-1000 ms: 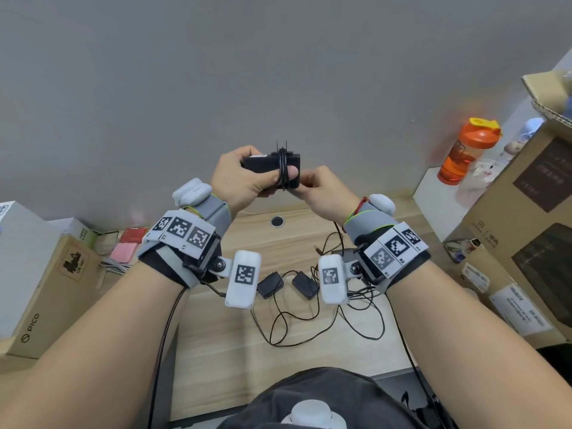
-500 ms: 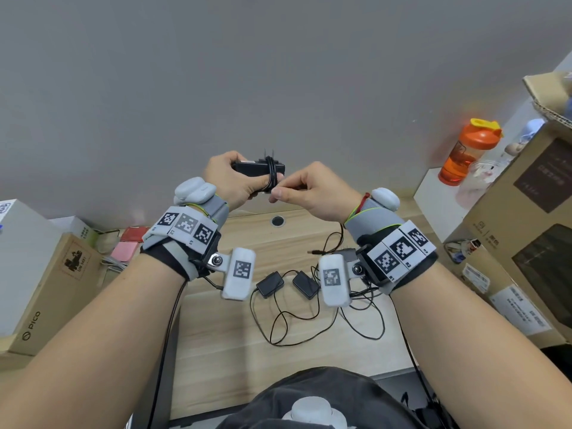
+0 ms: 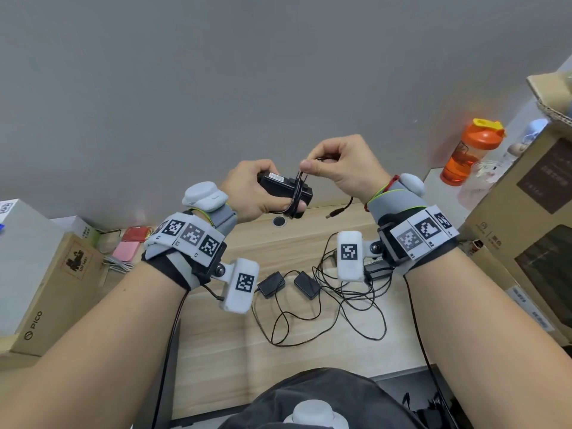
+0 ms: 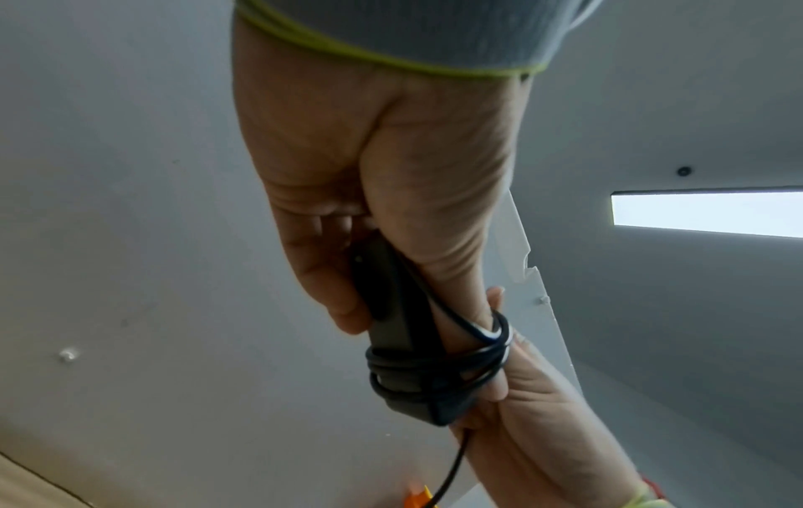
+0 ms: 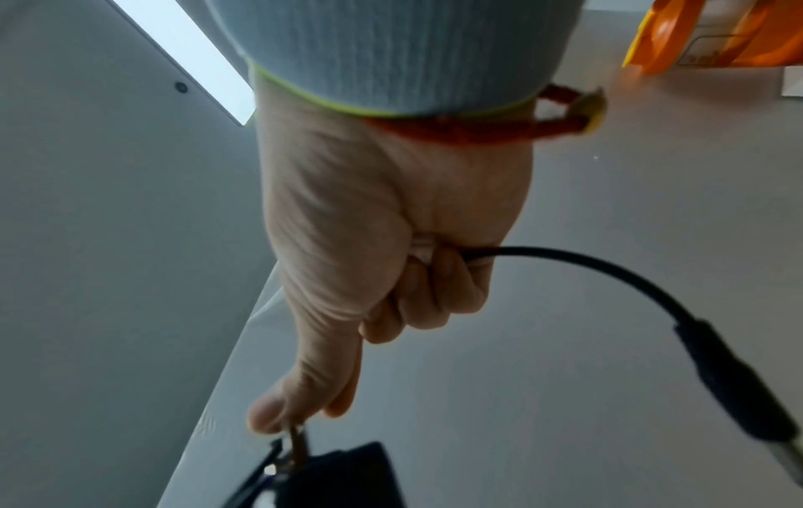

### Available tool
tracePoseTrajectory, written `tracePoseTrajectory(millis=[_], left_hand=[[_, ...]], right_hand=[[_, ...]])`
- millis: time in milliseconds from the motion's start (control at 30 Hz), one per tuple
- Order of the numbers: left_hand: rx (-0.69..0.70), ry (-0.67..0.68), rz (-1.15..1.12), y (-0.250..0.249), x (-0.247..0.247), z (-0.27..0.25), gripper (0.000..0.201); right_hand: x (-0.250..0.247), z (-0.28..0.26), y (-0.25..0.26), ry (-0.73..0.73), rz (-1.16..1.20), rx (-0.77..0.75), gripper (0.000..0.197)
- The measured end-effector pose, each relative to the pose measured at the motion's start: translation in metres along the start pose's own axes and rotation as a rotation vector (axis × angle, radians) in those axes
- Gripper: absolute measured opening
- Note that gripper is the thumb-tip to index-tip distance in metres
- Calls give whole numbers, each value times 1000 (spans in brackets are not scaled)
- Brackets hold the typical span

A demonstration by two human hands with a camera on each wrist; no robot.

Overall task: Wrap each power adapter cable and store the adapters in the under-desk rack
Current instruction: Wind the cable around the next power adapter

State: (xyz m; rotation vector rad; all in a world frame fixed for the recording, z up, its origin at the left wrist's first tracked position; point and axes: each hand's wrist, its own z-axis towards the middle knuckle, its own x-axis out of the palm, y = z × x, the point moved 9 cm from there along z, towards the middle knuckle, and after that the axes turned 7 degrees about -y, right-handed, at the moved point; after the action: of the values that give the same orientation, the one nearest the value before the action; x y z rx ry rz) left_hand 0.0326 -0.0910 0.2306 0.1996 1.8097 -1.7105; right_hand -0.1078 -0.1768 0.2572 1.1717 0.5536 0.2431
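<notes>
A black power adapter (image 3: 280, 187) (image 4: 386, 326) is held above the desk, gripped by my left hand (image 3: 252, 193) (image 4: 369, 192). Its thin black cable (image 3: 296, 193) (image 4: 439, 367) is wound several times around the adapter's right end and over my left thumb. My right hand (image 3: 337, 168) (image 5: 382, 247) pinches the cable just above the coil, and the loose tail hangs from my curled fingers down to the barrel plug (image 3: 335, 213) (image 5: 730, 378). Two more black adapters (image 3: 271, 284) (image 3: 307, 285) lie on the wooden desk (image 3: 216, 351) among tangled cables (image 3: 346, 308). The under-desk rack is not in view.
Cardboard boxes stand at the left (image 3: 58, 283) and right (image 3: 532, 243) desk edges. An orange shaker bottle (image 3: 470, 150) sits on a white shelf at the right. A cable hole (image 3: 279, 221) is in the desk near the grey wall. Pink and red items (image 3: 128, 247) lie at the back left.
My right hand has lifted up and to the right with the cable, pulling the turn tight. The adapter has tilted in my left hand, and the plug end now hangs short.
</notes>
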Motion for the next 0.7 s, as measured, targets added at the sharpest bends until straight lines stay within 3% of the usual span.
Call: tracePoseTrajectory(millis=[167,333,433,700], left_hand=[[30,19,-150,-12,7,-2,55],[32,-9,-287,-21,7,-3,49],[22,-93,-390,-24,2,-2,42],[-87,-294,-538,-7,-11,8,44]], right_hand=[[-1,0,-18,-47,16,-4,15],[9,-2,-38,-66,-5,46,30],[20,-8,-50,-16,-23,122,37],[58,-27,-56,178,23,221,31]])
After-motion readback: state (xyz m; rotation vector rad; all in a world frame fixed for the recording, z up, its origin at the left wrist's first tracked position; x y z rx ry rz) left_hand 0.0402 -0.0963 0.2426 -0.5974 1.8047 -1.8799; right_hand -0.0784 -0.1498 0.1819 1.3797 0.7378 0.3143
